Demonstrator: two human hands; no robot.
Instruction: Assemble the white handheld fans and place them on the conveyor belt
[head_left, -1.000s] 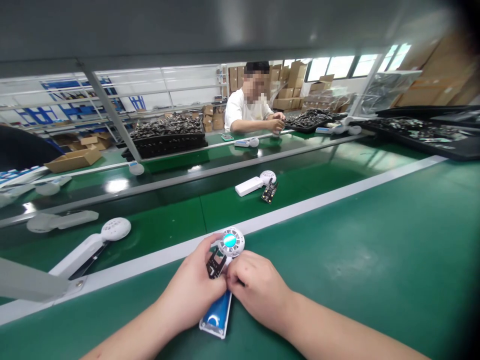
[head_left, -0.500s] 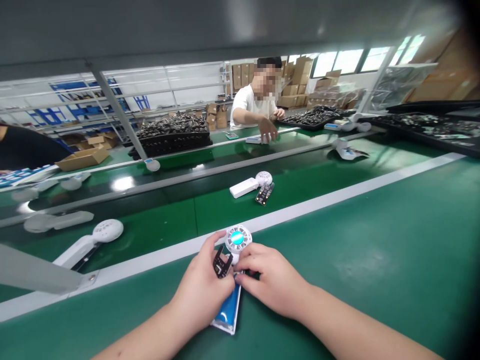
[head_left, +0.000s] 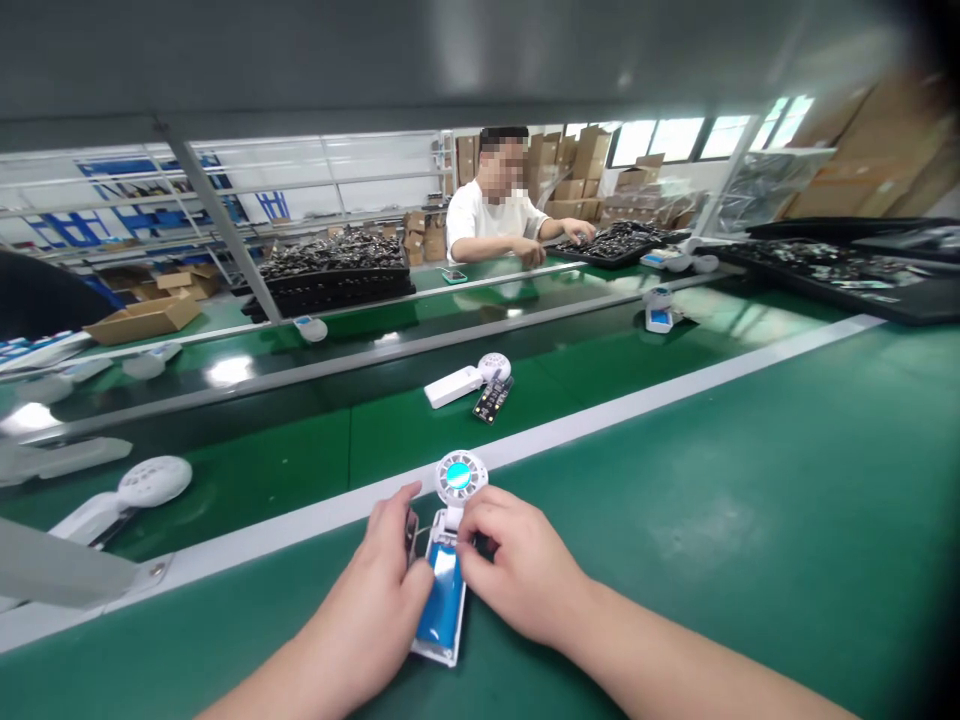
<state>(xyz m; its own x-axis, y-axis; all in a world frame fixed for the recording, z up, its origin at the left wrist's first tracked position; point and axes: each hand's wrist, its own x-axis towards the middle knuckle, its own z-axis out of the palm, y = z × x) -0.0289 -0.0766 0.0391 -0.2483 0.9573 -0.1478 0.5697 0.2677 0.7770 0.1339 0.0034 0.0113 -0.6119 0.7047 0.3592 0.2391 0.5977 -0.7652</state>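
Note:
An opened white handheld fan (head_left: 459, 476) lies in front of me, its round head away from me and a blue battery (head_left: 442, 592) showing in the handle. My left hand (head_left: 386, 575) is at the handle's left side, closed on a small dark circuit board (head_left: 411, 535) seen nearly edge-on. A thin wire runs between the board and the handle's top. On the other side, my right hand (head_left: 517, 560) pinches at the fan's neck; its fingertips touch the upper right handle, and what they hold is hidden.
A green conveyor belt (head_left: 315, 420) runs beyond a pale rail (head_left: 570, 435). It carries a white fan (head_left: 454, 385) with a loose board (head_left: 492, 400), and others. Across the belt sits a co-worker (head_left: 487, 215) near black trays of parts (head_left: 615, 240). A metal post (head_left: 67, 560) stands at left.
The left hand has shifted left off the handle and turned the circuit board edge-on, uncovering the battery. The right hand stays by the neck. The co-worker's arm has drawn back from the belt.

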